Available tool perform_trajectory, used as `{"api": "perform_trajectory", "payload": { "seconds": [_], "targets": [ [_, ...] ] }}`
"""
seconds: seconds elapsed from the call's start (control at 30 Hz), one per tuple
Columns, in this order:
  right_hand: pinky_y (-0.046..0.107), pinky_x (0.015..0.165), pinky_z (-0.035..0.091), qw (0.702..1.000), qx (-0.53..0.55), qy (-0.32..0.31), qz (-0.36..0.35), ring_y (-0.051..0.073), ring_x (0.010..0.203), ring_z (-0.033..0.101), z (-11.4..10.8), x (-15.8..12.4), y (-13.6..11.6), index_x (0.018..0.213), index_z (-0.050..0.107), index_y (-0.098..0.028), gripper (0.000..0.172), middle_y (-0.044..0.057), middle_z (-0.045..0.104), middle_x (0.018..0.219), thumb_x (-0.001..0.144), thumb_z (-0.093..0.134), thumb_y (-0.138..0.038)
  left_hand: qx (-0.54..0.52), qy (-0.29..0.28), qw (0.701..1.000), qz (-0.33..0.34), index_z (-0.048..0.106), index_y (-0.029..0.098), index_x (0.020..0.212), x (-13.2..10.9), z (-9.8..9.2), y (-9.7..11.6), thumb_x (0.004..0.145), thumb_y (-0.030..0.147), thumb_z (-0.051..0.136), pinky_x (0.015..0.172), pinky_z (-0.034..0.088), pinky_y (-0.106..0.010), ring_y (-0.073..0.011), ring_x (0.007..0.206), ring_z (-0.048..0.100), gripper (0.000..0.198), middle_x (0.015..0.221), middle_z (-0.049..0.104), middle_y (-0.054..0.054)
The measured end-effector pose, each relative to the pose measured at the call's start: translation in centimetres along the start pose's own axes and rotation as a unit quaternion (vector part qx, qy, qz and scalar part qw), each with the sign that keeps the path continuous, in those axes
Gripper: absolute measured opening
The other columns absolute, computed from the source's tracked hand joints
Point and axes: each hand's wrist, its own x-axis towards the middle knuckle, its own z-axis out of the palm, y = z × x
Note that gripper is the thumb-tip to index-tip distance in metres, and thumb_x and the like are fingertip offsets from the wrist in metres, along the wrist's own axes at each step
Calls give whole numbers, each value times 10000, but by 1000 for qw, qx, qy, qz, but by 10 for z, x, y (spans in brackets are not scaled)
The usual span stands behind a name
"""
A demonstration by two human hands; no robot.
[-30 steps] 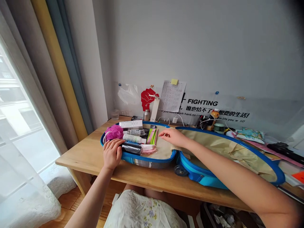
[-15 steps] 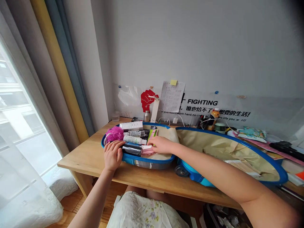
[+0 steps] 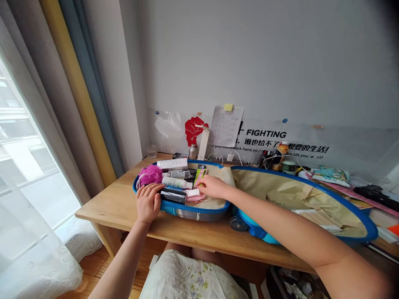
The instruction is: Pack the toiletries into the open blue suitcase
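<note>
An open blue suitcase (image 3: pixel 199 210) lies on the wooden desk (image 3: pixel 118 205), its beige lining showing. The left half holds a pink bath puff (image 3: pixel 149 175), a white box (image 3: pixel 172 164), tubes (image 3: pixel 174 182) and a green packet (image 3: pixel 199 177). My left hand (image 3: pixel 148 202) rests on the near rim, fingers curled against a dark tube (image 3: pixel 173 196). My right hand (image 3: pixel 212 187) sits inside that half, fingers bent down onto the green packet and a pink item (image 3: pixel 195 197). What it pinches is hidden.
Against the wall stand a small metal bottle (image 3: pixel 192 151), a paper sheet (image 3: pixel 225 126), an orange-capped bottle (image 3: pixel 281 153), cables and a green tape roll (image 3: pixel 288 166). Papers and a black object (image 3: pixel 372 193) crowd the desk's right end. Curtains hang at left.
My right hand moved left from the lining's middle to the green packet and pink item, and the lining flap now lies folded back. The left hand stayed on the rim.
</note>
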Motion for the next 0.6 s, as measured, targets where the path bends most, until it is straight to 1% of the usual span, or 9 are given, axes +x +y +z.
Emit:
{"api": "perform_trajectory", "payload": {
  "seconds": [0.1,0.13,0.2,0.27,0.3,0.43,0.6],
  "targets": [
    [293,806,462,1000,-5,5,-19,191,974,623,-3,0,4,1082,726,-230,319,81,671,1154,899,466,-246,1,-2,1000,2,684,211,1078,0,0,0,981,300,311,990,362,-415,-242,1048,629,395,1082,727,-79],
    [308,849,458,999,-8,0,-41,198,1021,613,-3,0,5,1102,725,-237,330,81,666,1174,902,462,-235,2,-2,1000,5,684,209,1079,0,0,0,981,297,312,988,362,-414,-242,1046,629,394,1082,727,-79],
    [347,923,436,993,-27,-17,-110,216,1113,580,-2,0,7,1136,716,-250,346,79,663,1203,899,467,-212,3,4,1000,11,684,205,1076,0,0,-1,981,291,312,985,359,-414,-241,1035,632,394,1075,729,-81],
    [384,951,416,983,-61,-34,-172,232,1145,562,1,2,7,1168,702,-252,362,83,666,1206,891,475,-195,6,9,1000,13,686,204,1068,0,1,-1,982,289,311,983,358,-411,-238,1021,636,395,1063,732,-80],
    [394,947,414,978,-80,-41,-187,237,1137,564,2,2,6,1183,693,-245,369,89,669,1199,889,476,-192,7,9,1000,13,688,204,1065,0,1,-1,981,289,310,981,359,-408,-236,1017,637,396,1058,733,-79],
    [375,892,423,971,-138,-68,-184,246,1068,592,5,7,0,1196,676,-215,361,99,689,1111,868,527,-233,12,7,1000,11,692,201,1065,0,1,-2,980,285,307,978,364,-399,-230,1015,640,403,1062,734,-78],
    [361,871,428,969,-157,-71,-180,241,999,616,2,8,-8,1149,682,-254,331,82,701,1047,836,575,-246,9,10,1000,18,687,198,1082,0,1,-1,981,275,316,972,369,-400,-233,1026,640,392,1070,733,-80]
  ]
}}
